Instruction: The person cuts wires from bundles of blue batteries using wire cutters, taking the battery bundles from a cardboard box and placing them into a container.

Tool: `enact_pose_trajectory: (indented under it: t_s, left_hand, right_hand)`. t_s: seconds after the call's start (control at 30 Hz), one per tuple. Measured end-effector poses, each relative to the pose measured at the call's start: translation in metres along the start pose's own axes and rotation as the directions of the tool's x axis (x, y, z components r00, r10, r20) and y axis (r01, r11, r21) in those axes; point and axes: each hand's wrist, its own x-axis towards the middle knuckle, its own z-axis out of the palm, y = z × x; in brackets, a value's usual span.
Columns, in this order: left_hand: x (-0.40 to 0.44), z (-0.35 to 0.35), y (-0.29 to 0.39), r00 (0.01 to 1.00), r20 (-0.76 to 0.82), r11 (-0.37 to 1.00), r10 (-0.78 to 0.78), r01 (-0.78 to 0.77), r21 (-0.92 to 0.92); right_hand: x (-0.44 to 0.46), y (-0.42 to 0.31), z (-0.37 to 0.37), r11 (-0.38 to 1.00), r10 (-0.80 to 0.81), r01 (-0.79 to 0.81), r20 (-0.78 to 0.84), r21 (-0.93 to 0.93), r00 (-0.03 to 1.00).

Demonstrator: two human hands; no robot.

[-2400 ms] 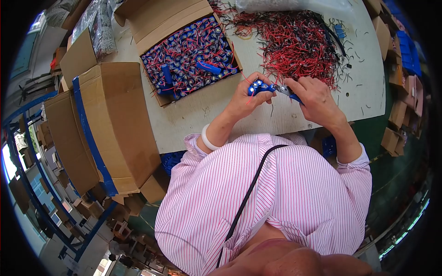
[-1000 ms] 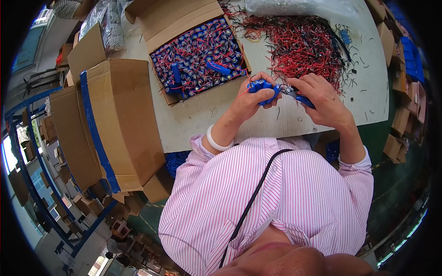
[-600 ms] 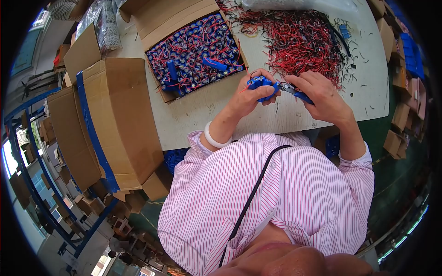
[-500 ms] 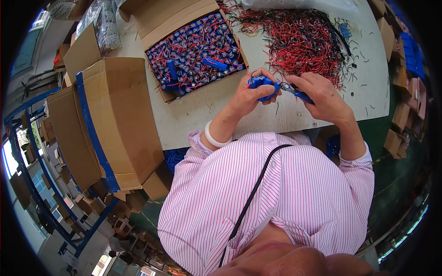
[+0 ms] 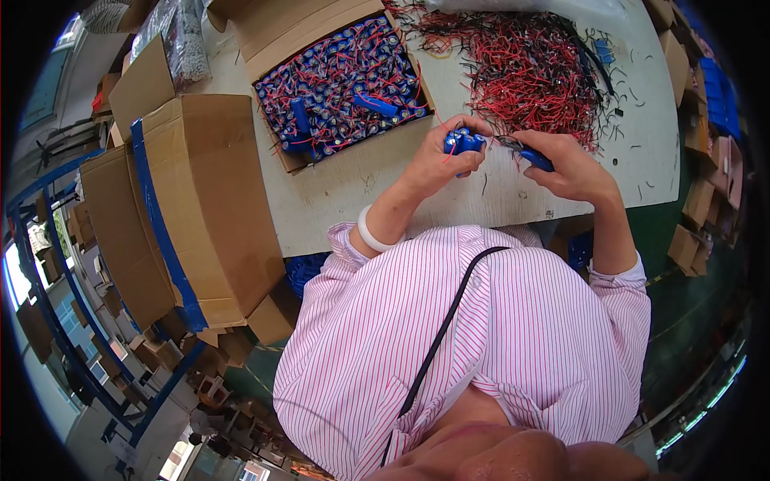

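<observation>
Several blue cylindrical cells (image 5: 463, 142) with red wires are bunched in my left hand (image 5: 437, 160), its fingers wrapped round them. My right hand (image 5: 571, 166) grips blue-handled pliers (image 5: 532, 156), whose metal jaws lie just right of the cells, near thin wires. Behind my left hand is an open cardboard box (image 5: 298, 160) packed with blue cells (image 5: 337, 88) and red wires; a few cells lie on top. A heap of red and black wires (image 5: 529, 76) covers the table beyond my right hand.
A large cardboard carton (image 5: 216, 208) with blue tape stands left of the white table (image 5: 361, 192). Plastic bags (image 5: 521, 6) lie at the table's far edge. Wire scraps dot the right side. Boxes and blue bins (image 5: 718, 96) stand beyond the right edge.
The plier jaws have moved away from the cells, and the pliers have turned in my right hand. My left hand has tilted the cells so that their ends show more.
</observation>
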Motion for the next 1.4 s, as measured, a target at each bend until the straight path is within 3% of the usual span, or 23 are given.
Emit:
enact_pose_trajectory:
  t_s: [0.07,0.13,0.17,0.2,0.27,0.3,0.4,0.5,0.57,0.63,0.7,0.77,0.83,0.9,0.93,1.0,1.03,1.07,1.13,1.17,1.27,1.37,1.4]
  left_hand:
    - [0.001,-0.001,-0.001,0.999,0.033,0.999,-0.007,0.006,0.036]
    - [0.001,-0.001,-0.002,0.999,0.03,0.999,-0.01,0.009,0.053]
    - [0.001,0.0,-0.003,1.0,0.025,0.997,-0.015,0.013,0.072]
    - [0.001,0.001,-0.002,1.0,0.024,0.997,-0.017,0.015,0.072]
    - [0.001,0.005,0.0,1.0,0.015,0.976,-0.003,-0.001,0.218]
    - [0.0,0.005,-0.001,1.0,0.018,0.976,-0.004,0.0,0.218]
    - [-0.002,0.008,-0.002,0.996,0.005,0.846,0.084,-0.073,0.528]
    - [-0.005,0.011,-0.001,0.991,-0.035,0.798,0.129,-0.082,0.597]
    - [-0.004,0.005,-0.009,0.993,0.021,0.767,0.114,-0.101,0.634]
    - [-0.004,0.006,-0.013,0.979,0.049,0.789,0.2,-0.191,0.584]
    - [-0.005,0.007,-0.007,0.958,0.088,0.745,0.271,-0.267,0.612]
    - [-0.005,0.007,-0.002,0.977,0.005,0.785,0.214,-0.175,0.594]
    - [-0.003,0.007,0.001,0.97,0.003,0.745,0.245,-0.19,0.64]
    - [-0.003,0.006,0.003,0.994,-0.023,0.846,0.11,-0.081,0.528]
    - [-0.002,0.005,0.001,0.992,0.004,0.863,0.125,-0.111,0.492]
    - [-0.003,0.003,0.002,0.996,-0.001,0.99,-0.091,0.091,0.111]
    - [-0.002,0.0,-0.001,0.997,0.021,0.997,-0.075,0.074,0.012]
    - [0.0,0.001,-0.002,0.997,0.022,0.997,-0.077,0.077,0.013]
    - [0.001,0.002,-0.004,0.999,0.02,0.98,0.036,-0.031,-0.196]
    - [-0.001,0.003,-0.004,0.999,0.018,0.981,0.033,-0.029,-0.193]
    - [-0.004,0.006,-0.003,0.996,0.09,0.948,-0.002,0.03,-0.318]
    - [-0.006,0.009,-0.006,0.971,0.235,0.941,-0.046,0.122,-0.316]
    - [-0.008,0.017,0.006,0.974,0.218,0.946,-0.061,0.126,-0.298]
  right_hand:
    - [0.002,0.0,0.001,0.993,0.051,-0.052,-0.013,-0.105,0.999]
    - [0.005,0.004,0.009,0.951,0.064,-0.127,-0.224,-0.28,0.972]
    - [0.007,-0.001,0.011,0.984,-0.047,-0.008,-0.305,-0.177,0.951]
    - [0.012,-0.005,0.014,0.984,-0.046,-0.008,-0.304,-0.175,0.951]
    - [0.02,-0.011,0.021,0.977,-0.187,0.212,-0.507,-0.009,0.841]
    - [0.023,-0.014,0.023,0.978,-0.185,0.21,-0.51,-0.009,0.84]
    - [0.034,-0.024,0.028,0.966,-0.127,0.225,-0.53,0.124,0.838]
    - [0.047,-0.031,0.039,0.946,-0.265,0.324,-0.541,0.016,0.798]
    - [0.053,-0.039,0.043,0.955,-0.281,0.289,-0.494,-0.063,0.822]
    - [0.056,-0.043,0.045,0.963,-0.266,0.257,-0.445,-0.082,0.855]
    - [0.059,-0.044,0.046,0.934,-0.349,0.346,-0.441,-0.091,0.827]
    - [0.058,-0.036,0.042,0.926,-0.323,0.375,-0.572,-0.028,0.754]
    - [0.051,-0.032,0.027,0.924,-0.179,0.36,-0.69,0.126,0.701]
    - [0.042,-0.025,0.014,0.888,-0.163,0.424,-0.74,0.177,0.652]
    - [0.035,-0.024,0.011,0.859,-0.123,0.441,-0.733,0.259,0.669]
    - [0.029,-0.018,0.006,0.827,-0.24,0.529,-0.732,0.19,0.638]
    - [0.02,-0.016,0.001,0.869,-0.211,0.437,-0.623,0.234,0.753]
    - [0.017,-0.017,0.0,0.875,-0.254,0.438,-0.573,0.208,0.779]
    - [0.01,-0.02,-0.002,0.887,-0.283,0.397,-0.403,0.234,0.87]
    - [0.01,-0.02,-0.002,0.875,-0.316,0.402,-0.31,0.27,0.897]
    - [0.02,-0.034,0.009,0.832,-0.376,0.446,-0.257,0.329,0.89]
    - [0.031,-0.031,0.019,0.855,-0.442,0.51,-0.39,0.089,0.808]
    - [0.031,-0.03,0.022,0.855,-0.442,0.51,-0.389,0.09,0.808]
